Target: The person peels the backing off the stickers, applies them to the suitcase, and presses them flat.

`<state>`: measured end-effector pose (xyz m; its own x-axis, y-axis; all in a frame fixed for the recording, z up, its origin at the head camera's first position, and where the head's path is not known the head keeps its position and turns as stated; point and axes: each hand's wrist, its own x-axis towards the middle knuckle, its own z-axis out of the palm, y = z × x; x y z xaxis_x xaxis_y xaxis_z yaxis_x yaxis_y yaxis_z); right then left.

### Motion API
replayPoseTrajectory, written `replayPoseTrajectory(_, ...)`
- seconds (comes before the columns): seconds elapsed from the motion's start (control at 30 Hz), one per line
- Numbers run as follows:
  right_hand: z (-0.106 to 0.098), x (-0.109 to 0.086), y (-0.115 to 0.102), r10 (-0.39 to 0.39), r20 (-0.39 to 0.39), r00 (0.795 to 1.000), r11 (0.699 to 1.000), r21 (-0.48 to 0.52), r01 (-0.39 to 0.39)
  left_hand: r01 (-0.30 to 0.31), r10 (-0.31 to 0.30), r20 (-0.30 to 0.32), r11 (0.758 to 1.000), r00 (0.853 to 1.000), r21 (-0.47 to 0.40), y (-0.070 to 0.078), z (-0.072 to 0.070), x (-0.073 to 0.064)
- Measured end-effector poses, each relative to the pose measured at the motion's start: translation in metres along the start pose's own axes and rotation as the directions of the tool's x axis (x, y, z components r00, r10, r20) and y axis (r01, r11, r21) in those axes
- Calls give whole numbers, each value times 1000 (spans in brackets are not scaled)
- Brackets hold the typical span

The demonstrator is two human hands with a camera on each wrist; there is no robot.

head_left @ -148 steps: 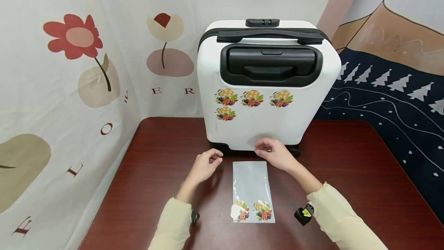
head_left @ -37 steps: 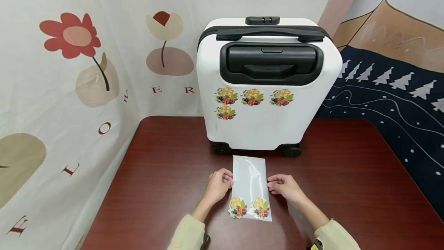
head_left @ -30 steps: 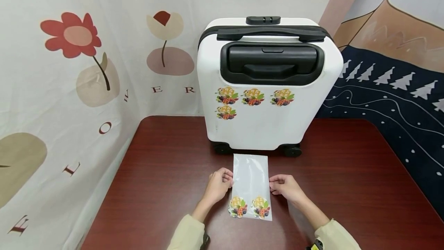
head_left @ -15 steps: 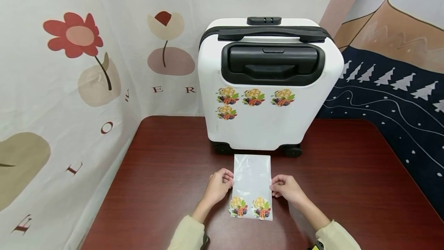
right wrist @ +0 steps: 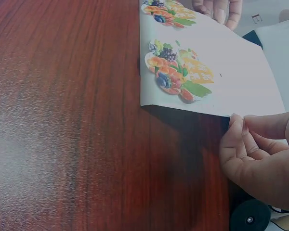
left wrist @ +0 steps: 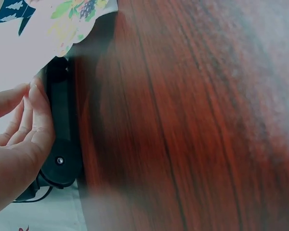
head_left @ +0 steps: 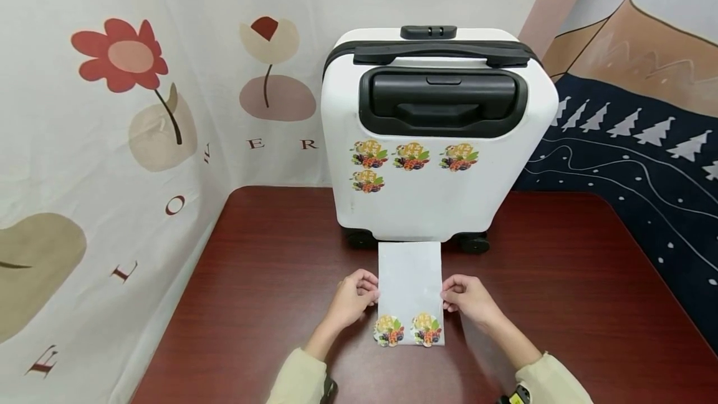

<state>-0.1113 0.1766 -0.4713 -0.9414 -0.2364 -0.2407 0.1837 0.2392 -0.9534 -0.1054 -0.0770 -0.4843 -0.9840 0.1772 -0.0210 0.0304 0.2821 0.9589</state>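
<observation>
A backing sheet [head_left: 411,276] carries two round fruit stickers, a left one [head_left: 389,330] and a right one [head_left: 426,329], along its near end. My left hand [head_left: 352,298] pinches the sheet's left edge between thumb and fingers. On the opposite edge, my right hand [head_left: 472,299] holds it in the same kind of pinch. Both wrist views show the sheet [right wrist: 231,72] raised off the tabletop. Behind it stands a white suitcase [head_left: 426,204] with several matching fruit stickers [head_left: 411,157] on its face. The sheet's far end overlaps the suitcase's lower edge in the head view.
The dark red wooden table [head_left: 269,304] extends to both sides of the hands. Black wheels [head_left: 473,243] sit under the suitcase. A printed curtain [head_left: 168,204] borders the table at left and back, and a dark blue patterned cloth [head_left: 628,161] at right.
Earlier the sheet lay flat, both hands apart from it. Now each hand pinches a side edge. Within the last second the sheet has been straightened and lifted, its far end nearer the suitcase.
</observation>
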Motion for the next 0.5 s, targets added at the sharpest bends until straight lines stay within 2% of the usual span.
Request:
replayPoseTrajectory(0.17, -2, 1, -5, 1, -15, 1000, 1000, -2, -1, 16, -15, 25, 999, 1000, -37, 2, -1, -1)
replayPoseTrajectory(0.27, -3, 2, -6, 3, -31, 1000, 1000, 1, -3, 24, -23, 43, 1000, 999, -16, 2, -2, -1)
replayPoseTrajectory(0.5, -5, 3, -8, -2, -52, 999, 1000, 15, 3, 0, -2, 77, 1000, 997, 27, 0, -1, -2)
